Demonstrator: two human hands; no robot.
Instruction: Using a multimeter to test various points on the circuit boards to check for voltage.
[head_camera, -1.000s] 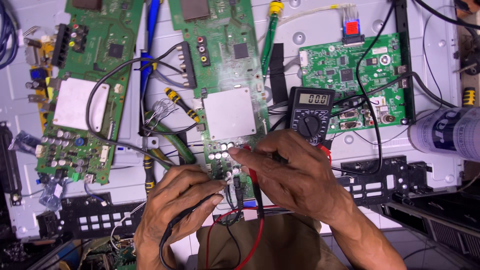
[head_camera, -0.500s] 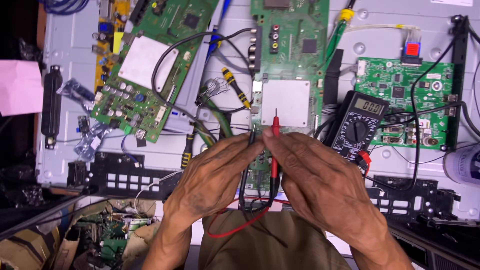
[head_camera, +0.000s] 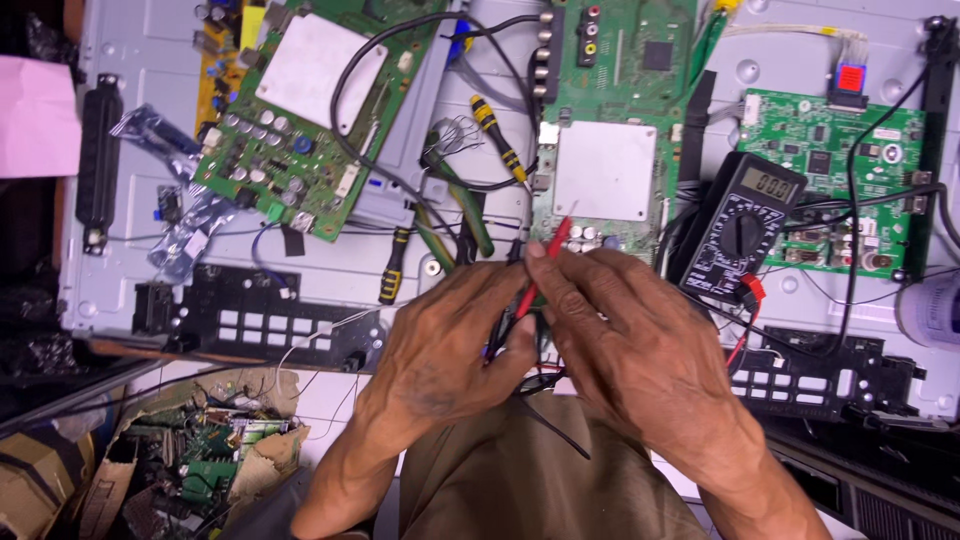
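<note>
Both hands meet low over the centre green circuit board (head_camera: 610, 120). The right hand (head_camera: 640, 340) pinches the red probe (head_camera: 545, 262) between thumb and fingertips, its tip angled up toward the board's lower edge, just under the white square shield. The left hand (head_camera: 450, 340) is curled around the black probe (head_camera: 500, 325), mostly hidden between the two hands. Red and black leads loop below the wrists. The black multimeter (head_camera: 742, 232) lies just right of the board. A yellow-handled screwdriver (head_camera: 498, 136) lies to the left. A second green board (head_camera: 290, 120) sits tilted, upper left.
</note>
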